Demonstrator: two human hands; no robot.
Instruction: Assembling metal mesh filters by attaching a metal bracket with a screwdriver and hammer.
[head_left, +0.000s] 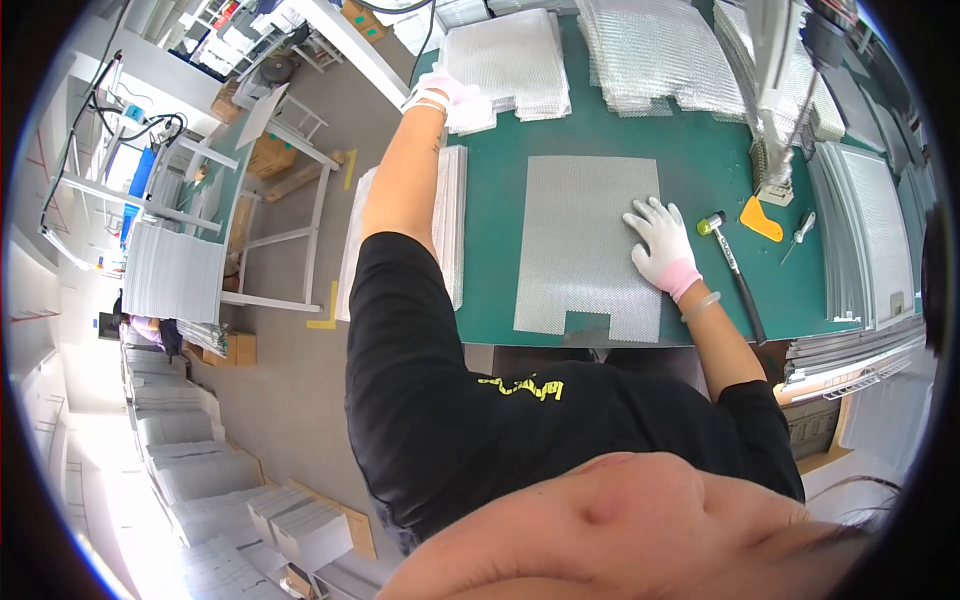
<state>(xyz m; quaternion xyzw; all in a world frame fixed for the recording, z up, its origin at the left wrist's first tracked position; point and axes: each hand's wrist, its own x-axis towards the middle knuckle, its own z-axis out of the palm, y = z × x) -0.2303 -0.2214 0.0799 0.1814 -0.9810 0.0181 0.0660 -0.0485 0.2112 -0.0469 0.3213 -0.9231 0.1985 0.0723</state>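
Note:
A grey perforated mesh sheet (580,240) with a notch in its near edge lies flat on the green tabletop (490,230). My right hand (663,245), in a white glove with a pink cuff, rests on the sheet's right side, fingers spread. Stretched out to the far left, my gloved left hand (440,92) is at the left edge of a stack of whitish sheets (505,65). Its fingers blend into the white sheets, so I cannot make out whether it grips one. Right of the mesh sheet is a hammer (735,268) with a black handle and a green-yellow face.
A yellow scraper (762,219) and a screwdriver (799,236) lie beyond the hammer. Silvery mesh sheets (660,50) are stacked at the back. Framed panels (870,225) stand at right, and a white stack (452,225) at the table's left edge. A metal fixture (775,170) rises at back right.

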